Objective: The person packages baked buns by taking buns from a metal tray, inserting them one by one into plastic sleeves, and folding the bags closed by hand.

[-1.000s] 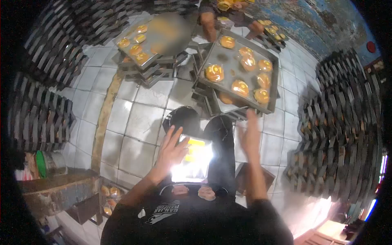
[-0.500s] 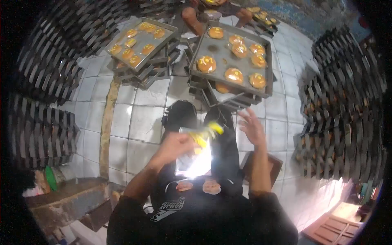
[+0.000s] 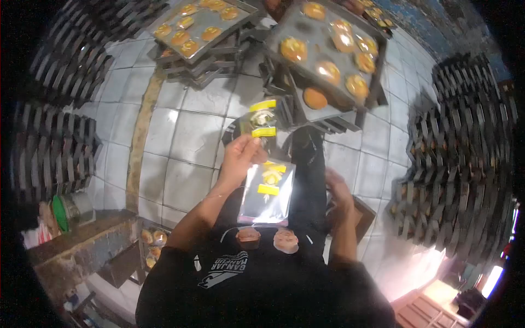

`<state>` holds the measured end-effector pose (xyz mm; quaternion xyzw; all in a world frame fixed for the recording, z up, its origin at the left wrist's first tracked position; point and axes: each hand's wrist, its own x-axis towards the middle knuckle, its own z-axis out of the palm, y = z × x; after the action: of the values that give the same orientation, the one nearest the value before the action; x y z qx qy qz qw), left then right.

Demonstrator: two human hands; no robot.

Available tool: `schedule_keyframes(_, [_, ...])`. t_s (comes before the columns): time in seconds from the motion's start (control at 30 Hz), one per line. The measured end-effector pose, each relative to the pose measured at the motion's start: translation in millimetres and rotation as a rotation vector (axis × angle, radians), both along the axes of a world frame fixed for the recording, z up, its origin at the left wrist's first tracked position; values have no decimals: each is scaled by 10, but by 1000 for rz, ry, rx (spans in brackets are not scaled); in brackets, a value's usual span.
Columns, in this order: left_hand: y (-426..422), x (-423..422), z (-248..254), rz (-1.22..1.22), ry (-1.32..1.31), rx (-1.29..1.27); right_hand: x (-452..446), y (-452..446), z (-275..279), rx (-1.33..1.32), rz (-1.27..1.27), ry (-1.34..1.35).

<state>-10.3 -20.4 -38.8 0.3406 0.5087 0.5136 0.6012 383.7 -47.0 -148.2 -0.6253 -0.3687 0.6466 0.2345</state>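
My left hand point(image 3: 240, 159) pinches the lower edge of a clear plastic wrapper point(image 3: 263, 118) with yellow print, held up above my lap. Below it, a stack of similar wrappers point(image 3: 268, 194) lies on my lap, glossy with reflected light. My right hand point(image 3: 338, 188) is beside my right thigh, somewhat blurred, its fingers loosely bent and partly hidden; whether it holds anything cannot be made out. In front of my knees, a metal tray point(image 3: 306, 33) of glossy round buns tops a stack of trays. One bun point(image 3: 315, 98) sits on the tray beneath.
A second tray point(image 3: 200, 27) of buns tops a stack at the front left. Tall stacks of dark trays point(image 3: 459, 158) line both sides. A brown box point(image 3: 363, 218) is by my right hand. At the lower left is a ledge point(image 3: 87, 238). Another person's hand point(image 3: 275, 7) shows at the top.
My left hand has raised a wrapper from the lap stack and moved it forward. My right hand has drawn back from near the tray stack to beside my thigh. The view has shifted.
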Motion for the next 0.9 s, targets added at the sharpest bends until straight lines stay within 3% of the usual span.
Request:
schedule_keyframes(0.07, [42, 39, 83, -18, -16, -15, -44, 372, 392, -84, -95, -150])
schedule_keyframes(0.1, [95, 78, 78, 1, -31, -9, 167, 495, 198, 316, 368, -876])
schedule_keyframes(0.17, [60, 12, 57, -31, -18, 14, 443, 997, -185, 678, 601, -1296])
schedule_keyframes(0.2, [67, 6, 69, -22, -50, -19, -158, 1251, 514, 644, 228, -1105])
schedule_keyframes(0.23, [52, 5, 80, -22, -38, -21, -329, 1604, 772, 782, 192, -754])
schedule_keyframes(0.27, [48, 30, 95, 1, -31, -15, -557, 1819, 965, 750, 81, -510])
schedule_keyframes(0.33, [73, 54, 113, -1, -20, 20, -701, 2393, 666, 735, 46, -198])
schedule_keyframes(0.37, [90, 58, 115, -1, -12, 32, -674, 2701, 317, 747, 43, -191])
schedule_keyframes(0.43, [86, 36, 104, -14, -42, -41, -670, 3209, -434, 1242, 460, -998])
schedule_keyframes(0.47, [84, 19, 63, -20, -33, -24, -763, 3193, -514, 884, 349, -958])
schedule_keyframes(0.57, [72, 45, 175, 26, -68, -47, -1127, 2853, 315, 718, 322, -1031])
schedule_keyframes(0.63, [69, 45, 128, 31, -89, -15, -1225, 2578, 455, 835, 393, -1046])
schedule_keyframes(0.7, [134, 60, 139, 11, -113, 15, -1288, 2398, 354, 776, 230, -552])
schedule_keyframes(0.77, [185, 29, 192, 64, -264, -97, -1221, 2242, 727, 717, 224, -540])
schedule_keyframes(0.83, [207, -5, 211, 104, -352, -65, -1232, 2050, 1050, 580, -60, -53])
schedule_keyframes(0.9, [319, -40, 407, 213, -427, -153, -1289, 1662, 1558, 495, -151, 152])
